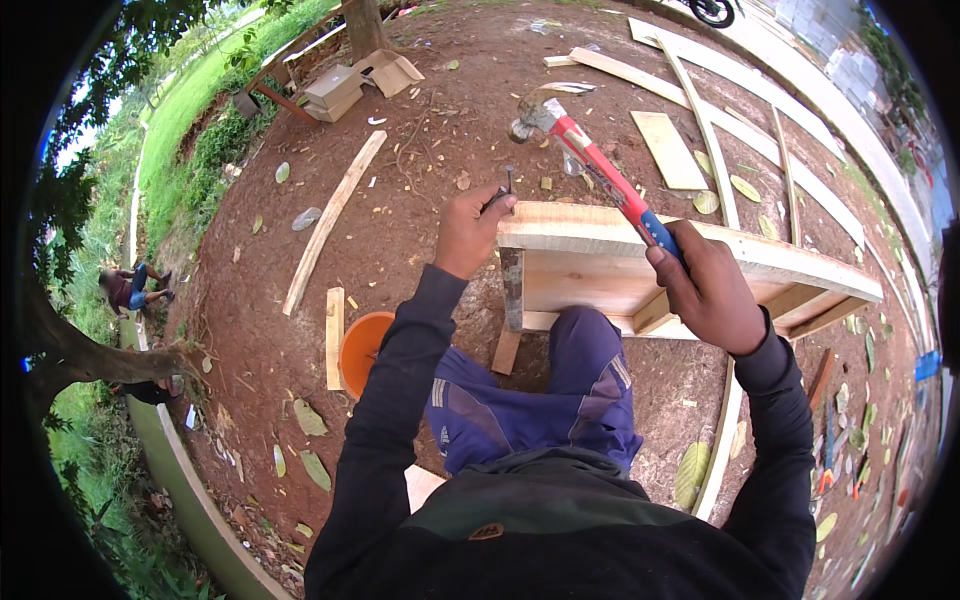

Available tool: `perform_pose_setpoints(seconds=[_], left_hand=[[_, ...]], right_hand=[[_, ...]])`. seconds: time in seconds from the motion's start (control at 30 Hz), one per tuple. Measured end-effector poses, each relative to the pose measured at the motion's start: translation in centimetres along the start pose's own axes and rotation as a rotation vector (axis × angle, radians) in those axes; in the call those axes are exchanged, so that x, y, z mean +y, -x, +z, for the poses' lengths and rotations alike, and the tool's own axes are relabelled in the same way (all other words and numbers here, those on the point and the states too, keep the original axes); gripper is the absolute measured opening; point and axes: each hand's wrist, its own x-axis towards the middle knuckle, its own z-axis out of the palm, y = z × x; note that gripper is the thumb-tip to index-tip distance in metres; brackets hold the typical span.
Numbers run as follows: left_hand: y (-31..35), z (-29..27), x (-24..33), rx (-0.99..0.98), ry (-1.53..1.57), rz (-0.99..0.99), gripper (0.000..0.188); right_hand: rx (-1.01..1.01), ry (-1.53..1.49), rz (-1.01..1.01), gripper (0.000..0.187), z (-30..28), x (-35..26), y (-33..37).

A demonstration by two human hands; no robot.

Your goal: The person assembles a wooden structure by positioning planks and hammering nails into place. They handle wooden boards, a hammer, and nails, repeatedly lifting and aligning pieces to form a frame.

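My left hand [468, 228] pinches an upright nail [509, 178] at the left end of a wooden plank frame [600, 228]. The fingertips are at the top edge of the board. My right hand [708, 285] grips the blue lower handle of a claw hammer [612, 178] with a red shaft. The hammer's metal head is raised beyond the frame, a little above and to the right of the nail and apart from it. The frame stands in front of my knees, with short crosspieces inside it.
An orange bucket [362, 352] stands beside my left forearm. Loose wooden strips [335, 220] lie on the dirt at left, longer boards [720, 115] at far right. An opened cardboard box [335, 92] sits near a tree trunk. A person [133, 290] sits at far left. Hand tools [828, 455] lie at right.
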Motion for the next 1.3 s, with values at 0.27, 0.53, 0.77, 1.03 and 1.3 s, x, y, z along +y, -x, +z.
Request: perform_pose_setpoints(seconds=[0.27,0.53,0.77,1.03,1.3], left_hand=[[0.5,0.5,0.7,0.048,-0.032,0.019,0.025],[0.5,0.6,0.7,0.085,-0.014,0.017,0.025],[0.3,0.7,0.9,0.070,-0.031,0.006,0.024],[0.3,0.9,1.0,0.093,-0.010,0.014,0.022],[0.0,1.1,0.5,0.091,-0.044,-0.002,0.023]], right_hand=[[-0.031,0.188,-0.081,0.025,-0.8,-0.4,-1.6],[0.128,0.191,-0.133,0.028,-3.5,-2.7,-3.2],[0.203,0.211,-0.166,0.031,-2.3,-2.0,-3.5],[0.179,0.203,-0.073,0.028,-4.5,-2.6,-3.6],[0.189,0.215,-0.148,0.030,-1.6,-1.2,-3.7]])
